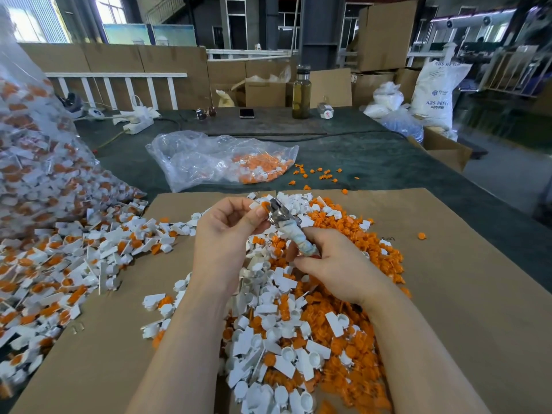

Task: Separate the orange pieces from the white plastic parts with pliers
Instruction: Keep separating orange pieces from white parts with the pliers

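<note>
My left hand [227, 231] pinches a white plastic part with an orange piece [260, 207] in it, held above the cardboard sheet [448, 294]. My right hand [331, 264] grips the cloth-wrapped handles of the pliers [294, 234]. The metal jaws [276, 208] sit against the orange piece. Below my hands lies a pile of separated white parts and orange pieces [304, 339]. A heap of parts with orange pieces still in them [59, 264] spreads over the left.
A big clear bag of parts [35, 162] leans at the left. A smaller clear bag [221, 159] lies beyond the cardboard, with loose orange pieces [322, 174] beside it. A bottle [301, 91], a phone [246, 113] and cardboard boxes stand at the table's far edge.
</note>
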A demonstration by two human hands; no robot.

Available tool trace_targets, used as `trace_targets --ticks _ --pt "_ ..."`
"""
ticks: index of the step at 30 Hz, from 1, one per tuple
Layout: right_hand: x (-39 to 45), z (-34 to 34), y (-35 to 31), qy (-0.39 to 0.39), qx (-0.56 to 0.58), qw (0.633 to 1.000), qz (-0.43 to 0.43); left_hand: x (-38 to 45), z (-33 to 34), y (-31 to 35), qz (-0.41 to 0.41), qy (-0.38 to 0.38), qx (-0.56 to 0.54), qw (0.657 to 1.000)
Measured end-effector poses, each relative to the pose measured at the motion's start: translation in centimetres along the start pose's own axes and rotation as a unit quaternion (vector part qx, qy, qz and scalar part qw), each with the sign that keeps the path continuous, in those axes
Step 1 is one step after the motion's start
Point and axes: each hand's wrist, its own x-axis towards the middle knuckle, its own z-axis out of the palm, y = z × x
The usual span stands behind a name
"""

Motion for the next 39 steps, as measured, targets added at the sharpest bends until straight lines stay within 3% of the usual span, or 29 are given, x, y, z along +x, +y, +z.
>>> trace_targets --ticks 10,24,30,34,39 --pt "0.0 0.2 -0.5 -0.010 0.023 1.000 -0.008 0.0 0.2 -0.2 -0.015 -0.002 -0.039 0.999" --pt "0.3 0.5 -0.4 0.023 -0.034 0.999 -0.007 -0.2 0.5 -0.1 -0.027 0.011 -0.042 0.999" --pt "0.5 1.2 0.1 0.063 -0.070 0.995 -0.019 0.2 -0.5 0.5 -0.132 0.025 -0.102 0.986" --pt "0.8 0.8 1.1 0.114 -0.115 0.987 0.000 1.3 -3.5 0.9 -0.238 0.202 -0.269 0.911" --pt "0.8 0.5 1.9 0.186 -0.147 0.971 0.027 2.1 -7.8 0.9 -0.194 0.347 -0.522 0.754"
